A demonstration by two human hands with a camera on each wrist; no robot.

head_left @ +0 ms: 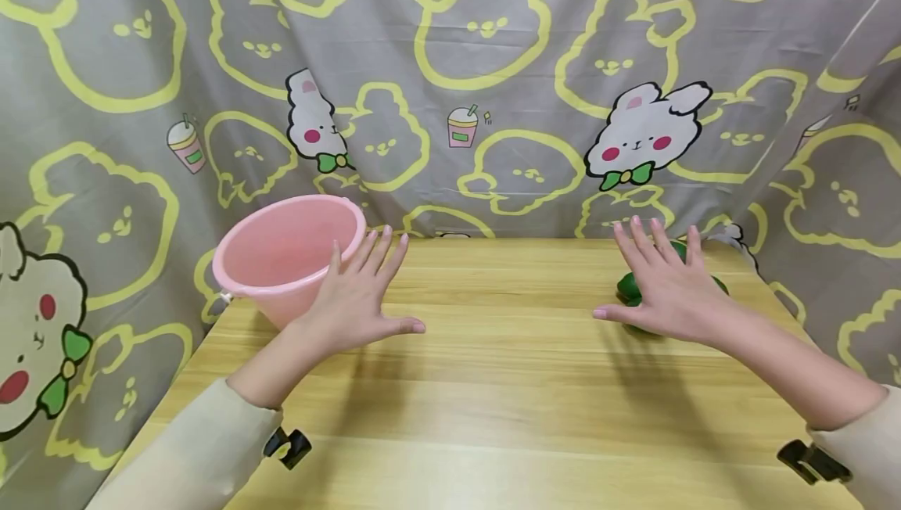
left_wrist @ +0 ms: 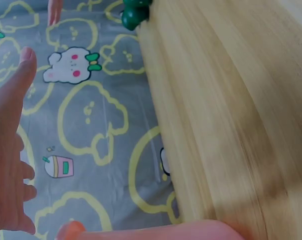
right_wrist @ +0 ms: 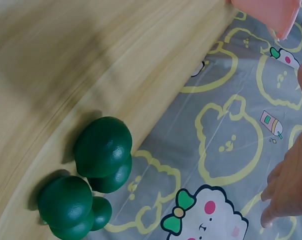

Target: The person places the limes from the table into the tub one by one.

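Observation:
My left hand [head_left: 355,299] hovers above the table with its fingers spread, overlapping the right side of a pink bucket [head_left: 278,307] in the head view. The bucket stands upright at the table's left; its visible inside is bare. Over the right side, my right hand [head_left: 669,291] is also held flat with spread fingers, holding nothing. Beneath and behind it sit several glossy dark green, rounded fruit-like things [head_left: 629,289], partly hidden by the hand. In the right wrist view these green things [right_wrist: 103,145] lie clustered near the table edge; their exact kind is unclear.
A light wood-grain table [head_left: 479,385] extends between the hands. Around its back and sides hangs a grey curtain [head_left: 394,48] printed with yellow outlines and white rabbits. Black clips [head_left: 287,447] sit at both sleeve cuffs.

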